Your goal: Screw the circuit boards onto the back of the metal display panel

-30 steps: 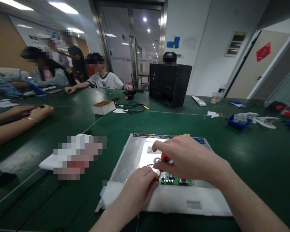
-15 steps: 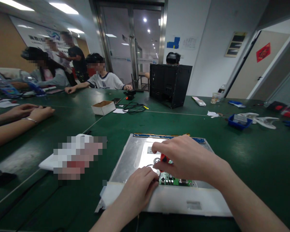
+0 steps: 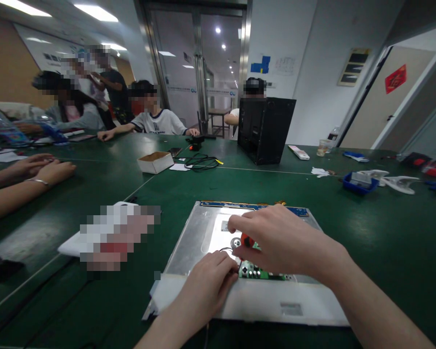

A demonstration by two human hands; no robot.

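Note:
A flat silvery panel (image 3: 189, 242) lies on the green table in front of me, with a blue strip along its far edge and a whitish near edge. On its middle is a green circuit board (image 3: 256, 271). My right hand (image 3: 276, 237) is closed around a red and black tool (image 3: 246, 239), whose tip is hidden, over the board. My left hand (image 3: 212, 278) rests on the panel at the board's left side, fingers pressed together near a thin dark wire; what they hold, if anything, is hidden.
A white open box (image 3: 155, 163) and coiled black cable (image 3: 203, 163) lie beyond the panel. A black computer case (image 3: 267, 128) stands further back. At right is a blue tray (image 3: 359, 184). Another person's hands (image 3: 47, 169) rest at left; a blurred-out white item (image 3: 112, 235) lies nearer.
The black case across the table has turned and shifted right. The other person's hands at left moved slightly left. The red tool has turned a little in my right hand; my left hand stays put.

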